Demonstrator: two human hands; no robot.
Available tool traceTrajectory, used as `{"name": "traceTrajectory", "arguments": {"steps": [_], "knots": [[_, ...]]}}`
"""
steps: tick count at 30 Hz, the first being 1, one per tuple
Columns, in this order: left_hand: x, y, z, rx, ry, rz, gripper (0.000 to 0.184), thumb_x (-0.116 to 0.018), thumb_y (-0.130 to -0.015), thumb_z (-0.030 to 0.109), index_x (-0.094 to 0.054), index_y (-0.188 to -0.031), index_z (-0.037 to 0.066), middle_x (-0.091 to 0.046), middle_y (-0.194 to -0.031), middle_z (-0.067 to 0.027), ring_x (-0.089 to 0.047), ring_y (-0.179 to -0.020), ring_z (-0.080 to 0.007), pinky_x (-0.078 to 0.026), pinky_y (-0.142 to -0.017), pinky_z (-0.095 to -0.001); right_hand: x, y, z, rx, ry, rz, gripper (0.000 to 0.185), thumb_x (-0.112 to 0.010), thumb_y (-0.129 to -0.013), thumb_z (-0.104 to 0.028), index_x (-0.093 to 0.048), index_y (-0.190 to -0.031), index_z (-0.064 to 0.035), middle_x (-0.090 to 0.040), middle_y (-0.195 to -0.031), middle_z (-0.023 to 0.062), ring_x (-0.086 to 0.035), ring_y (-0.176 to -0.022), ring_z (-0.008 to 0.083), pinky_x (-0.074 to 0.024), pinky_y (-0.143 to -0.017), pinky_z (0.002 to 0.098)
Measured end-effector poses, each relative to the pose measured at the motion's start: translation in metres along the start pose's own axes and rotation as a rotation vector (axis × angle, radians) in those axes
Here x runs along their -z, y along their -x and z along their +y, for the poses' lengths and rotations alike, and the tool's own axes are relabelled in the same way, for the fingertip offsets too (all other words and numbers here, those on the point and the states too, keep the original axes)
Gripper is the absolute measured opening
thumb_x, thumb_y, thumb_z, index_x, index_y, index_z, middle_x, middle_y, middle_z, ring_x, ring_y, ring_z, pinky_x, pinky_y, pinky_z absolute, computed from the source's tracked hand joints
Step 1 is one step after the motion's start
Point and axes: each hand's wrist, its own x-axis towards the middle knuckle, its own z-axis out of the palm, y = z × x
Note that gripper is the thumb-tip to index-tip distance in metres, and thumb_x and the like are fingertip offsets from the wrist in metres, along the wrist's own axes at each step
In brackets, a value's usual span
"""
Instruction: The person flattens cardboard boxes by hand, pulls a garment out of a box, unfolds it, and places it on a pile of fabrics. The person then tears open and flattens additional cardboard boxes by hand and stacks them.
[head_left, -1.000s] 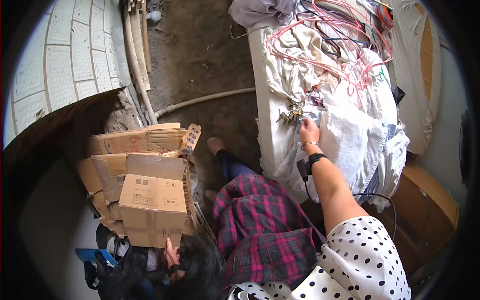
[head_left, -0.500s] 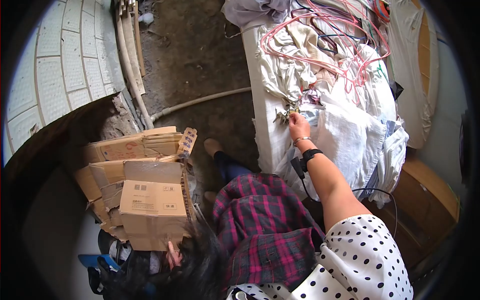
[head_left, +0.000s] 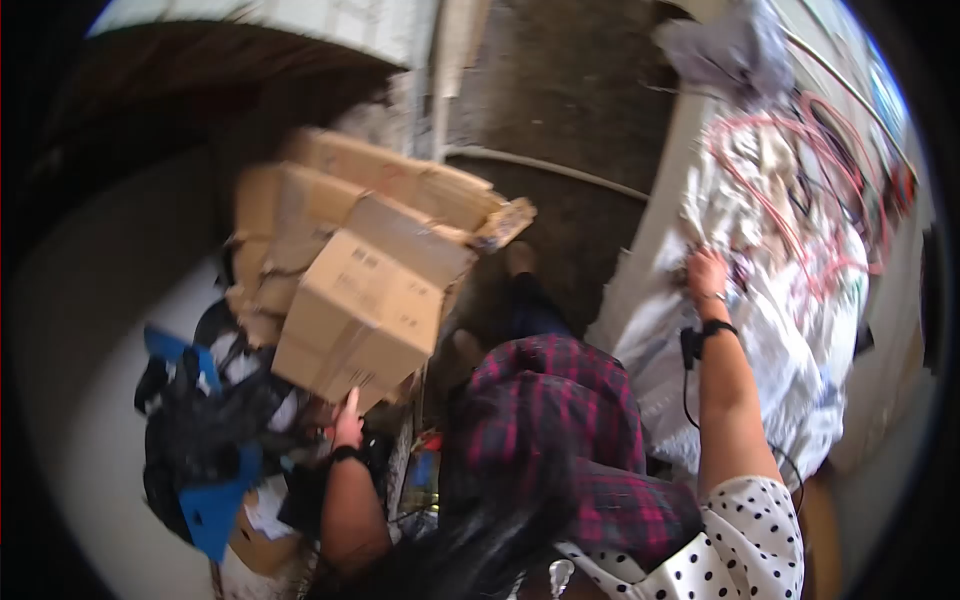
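Note:
My left hand (head_left: 347, 422) is at the lower edge of a brown cardboard box (head_left: 365, 300), one finger lying along its taped side and the other fingers partly hidden below. The box leans against flattened cardboard (head_left: 400, 180). Out to the right, my right hand (head_left: 706, 272) rests with curled fingers at the near side of a pile of white cloth (head_left: 770, 330) on a white-covered table (head_left: 640, 265). Blur and the hand itself hide what its fingertips hold.
Pink cords (head_left: 765, 165) loop over the cloth, and a grey bag (head_left: 730, 50) sits at the table's far end. Black bags (head_left: 205, 430) and a blue panel (head_left: 215, 500) lie at left. A pipe (head_left: 550, 168) crosses the dark floor.
The view has swung left and down, so my left forearm now shows and the box appears tilted and farther right. My right hand stays at the cloth; the small brassy pieces there no longer show.

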Motion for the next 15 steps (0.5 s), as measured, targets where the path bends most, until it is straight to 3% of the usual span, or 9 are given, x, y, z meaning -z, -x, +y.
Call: {"name": "traceTrajectory", "arguments": {"steps": [1, 2, 3, 5, 6, 7, 11, 13, 15], "knots": [[-0.007, 0.004, 0.003, 0.004, 0.046, 0.053, 0.066, -0.068, -0.076, 0.051, -0.051, -0.129, 0.016, -0.054, -0.126, 0.0003, -0.050, -0.107, -0.0190, -0.041, -0.083, -0.0346, -0.011, 0.000, 0.003, 0.060, -0.148, 0.133, 0.023, -0.054, -0.085, -0.025, -0.066, -0.081, -0.0060, -0.064, -0.089, 0.0104, -0.058, -0.089, 0.0291, -0.0455, -0.078, 0.0392], [-0.023, 0.042, 0.031, -0.035, 0.059, 0.168, 0.055, -0.071, -0.080, 0.035, -0.052, -0.126, 0.010, -0.055, -0.120, -0.0046, -0.051, -0.108, -0.0192, -0.045, -0.084, -0.0381, 0.001, -0.002, -0.013, -0.099, -0.307, -0.014, 0.026, -0.053, -0.088, -0.026, -0.065, -0.080, -0.0045, -0.065, -0.083, 0.0095, -0.060, -0.081, 0.0267, -0.0466, -0.073, 0.0362], [-0.013, -0.020, -0.019, -0.251, 0.287, 0.058, 0.052, -0.074, -0.078, 0.031, -0.058, -0.120, 0.006, -0.060, -0.119, -0.0043, -0.055, -0.102, -0.0183, -0.044, -0.084, -0.0352, 0.017, -0.003, -0.025, -0.261, -0.449, -0.168, 0.029, -0.052, -0.091, -0.027, -0.064, -0.079, -0.0029, -0.065, -0.077, 0.0087, -0.061, -0.073, 0.0242, -0.0476, -0.068, 0.0332], [-0.024, 0.000, -0.004, -0.307, 0.286, 0.158, 0.044, -0.075, -0.077, 0.021, -0.062, -0.113, 0.002, -0.063, -0.113, -0.0062, -0.058, -0.100, -0.0174, -0.044, -0.087, -0.0337, 0.029, -0.010, -0.053, -0.218, -0.728, -0.203, 0.032, -0.049, -0.094, -0.026, -0.062, -0.078, -0.0013, -0.063, -0.071, 0.0061, -0.058, -0.064, 0.0165, -0.0466, -0.064, 0.0281], [-0.026, 0.002, -0.004, -0.298, 0.319, 0.171, 0.044, -0.075, -0.077, 0.021, -0.062, -0.113, 0.002, -0.063, -0.113, -0.0062, -0.058, -0.100, -0.0174, -0.044, -0.087, -0.0337, 0.036, -0.014, -0.075, -0.288, -1.038, -0.297, 0.032, -0.048, -0.095, -0.024, -0.061, -0.078, -0.0010, -0.062, -0.070, 0.0044, -0.057, -0.065, 0.0116, -0.0458, -0.062, 0.0261], [-0.026, 0.004, -0.004, -0.285, 0.316, 0.192, 0.043, -0.076, -0.075, 0.021, -0.063, -0.111, 0.001, -0.065, -0.111, -0.0069, -0.059, -0.099, -0.0174, -0.045, -0.086, -0.0329, 0.072, -0.017, -0.122, -0.331, -1.148, -0.367, 0.030, -0.048, -0.096, -0.024, -0.060, -0.080, -0.0012, -0.060, -0.069, 0.0039, -0.056, -0.063, 0.0109, -0.0448, -0.060, 0.0243], [-0.030, 0.009, -0.004, -0.319, 0.397, 0.240, 0.041, -0.080, -0.070, 0.019, -0.066, -0.104, 0.000, -0.067, -0.106, -0.0095, -0.062, -0.095, -0.0185, -0.048, -0.082, -0.0332, 0.132, -0.022, -0.255, 0.031, -1.022, -0.806, 0.029, -0.049, -0.096, -0.024, -0.061, -0.081, -0.0026, -0.060, -0.070, 0.0027, -0.055, -0.063, 0.0093, -0.0451, -0.060, 0.0244], [-0.037, -0.006, -0.015, -0.340, 0.447, 0.345, 0.052, -0.083, -0.064, 0.026, -0.061, -0.102, -0.001, -0.066, -0.100, -0.0133, -0.063, -0.090, -0.0251, -0.049, -0.080, -0.0361, 0.148, -0.009, -0.323, 0.249, -0.733, -0.888, 0.018, -0.054, -0.090, -0.020, -0.062, -0.083, -0.0051, -0.061, -0.070, 0.0041, -0.058, -0.062, 0.0152, -0.0473, -0.062, 0.0293], [-0.041, -0.012, -0.018, -0.366, 0.285, 0.549, 0.063, -0.086, -0.057, 0.036, -0.059, -0.100, -0.001, -0.064, -0.095, -0.0182, -0.062, -0.088, -0.0326, -0.050, -0.080, -0.0415, 0.145, -0.001, -0.380, 1.102, -0.371, -0.420, 0.010, -0.057, -0.080, -0.015, -0.063, -0.083, -0.0086, -0.062, -0.071, 0.0067, -0.061, -0.067, 0.0235, -0.0485, -0.068, 0.0359]]}}
